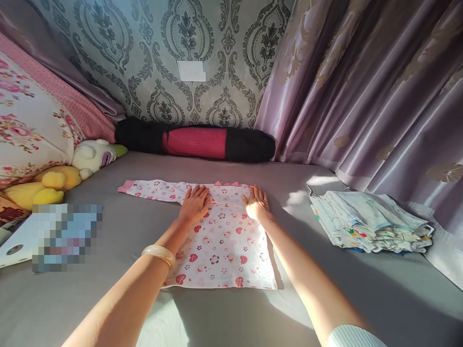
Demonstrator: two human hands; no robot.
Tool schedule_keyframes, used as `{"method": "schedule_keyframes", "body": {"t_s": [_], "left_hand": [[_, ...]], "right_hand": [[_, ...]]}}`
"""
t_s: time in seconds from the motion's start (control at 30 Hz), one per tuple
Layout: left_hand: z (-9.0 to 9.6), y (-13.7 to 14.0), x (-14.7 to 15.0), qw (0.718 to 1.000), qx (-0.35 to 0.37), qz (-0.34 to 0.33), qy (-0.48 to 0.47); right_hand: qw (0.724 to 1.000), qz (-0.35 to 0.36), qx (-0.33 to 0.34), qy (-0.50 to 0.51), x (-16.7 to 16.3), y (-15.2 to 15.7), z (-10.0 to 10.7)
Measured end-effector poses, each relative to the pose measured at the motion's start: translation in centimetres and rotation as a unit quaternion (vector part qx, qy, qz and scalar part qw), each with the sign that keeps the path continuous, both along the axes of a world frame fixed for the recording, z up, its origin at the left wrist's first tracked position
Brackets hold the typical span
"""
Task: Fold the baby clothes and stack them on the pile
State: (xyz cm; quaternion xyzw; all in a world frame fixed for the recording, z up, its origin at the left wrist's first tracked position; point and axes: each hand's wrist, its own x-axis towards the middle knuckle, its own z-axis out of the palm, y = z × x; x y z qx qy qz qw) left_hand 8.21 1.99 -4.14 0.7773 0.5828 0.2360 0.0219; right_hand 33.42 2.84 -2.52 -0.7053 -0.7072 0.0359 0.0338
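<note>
A small white long-sleeved shirt [224,241] with red hearts, flowers and pink trim lies flat on the grey bed sheet [119,299]. One sleeve [155,190] stretches out to the left and ends in a pink cuff. On the right no sleeve sticks out; it appears folded in across the top. My left hand [195,201] rests flat on the shirt near the left shoulder, fingers stretched out. Near the right shoulder my right hand [256,202] also presses on the cloth with its fingers extended. Neither hand grips the fabric.
A stack of folded light cloths [369,221] lies at the right by the purple curtain [361,86]. Along the wall is a black and red long bag [195,142]. Plush toys [90,156], a floral pillow [32,115] and a white object [21,243] beside a blurred item are at left.
</note>
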Motion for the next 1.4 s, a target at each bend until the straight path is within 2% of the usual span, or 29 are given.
{"method": "schedule_keyframes", "body": {"t_s": [0.23, 0.53, 0.7, 0.93, 1.07, 1.17, 1.27, 1.4], "left_hand": [[0.1, 0.1, 0.1, 0.999, -0.037, 0.012, 0.006], [0.2, -0.2, 0.3, 1.000, 0.006, 0.016, -0.012], [0.2, -0.1, 0.3, 1.000, -0.029, 0.001, -0.004], [0.5, -0.1, 0.2, 0.998, -0.070, 0.001, 0.006], [0.7, -0.3, 0.3, 0.999, -0.039, 0.002, 0.000], [0.9, -0.5, 0.4, 1.000, 0.003, 0.003, 0.004], [1.2, -0.7, 0.4, 0.999, 0.034, -0.006, 0.007], [1.2, -0.8, 0.4, 0.999, 0.049, -0.016, 0.016]], "right_hand": [[1.000, -0.010, -0.004, -0.006, -0.2, 0.0, 0.2], [0.999, 0.001, -0.032, -0.009, -0.3, 0.8, 2.2], [1.000, 0.014, -0.009, -0.006, -0.1, 1.2, 1.3], [1.000, 0.012, -0.018, -0.006, 0.1, 1.7, 0.4], [1.000, 0.011, -0.024, -0.003, 0.2, 1.9, 0.6], [1.000, 0.013, 0.002, -0.004, -0.4, 1.5, 0.9], [0.998, 0.049, 0.031, 0.006, -2.1, 0.2, 1.1], [0.993, 0.114, 0.018, 0.032, -4.9, -1.4, 1.2]]}}
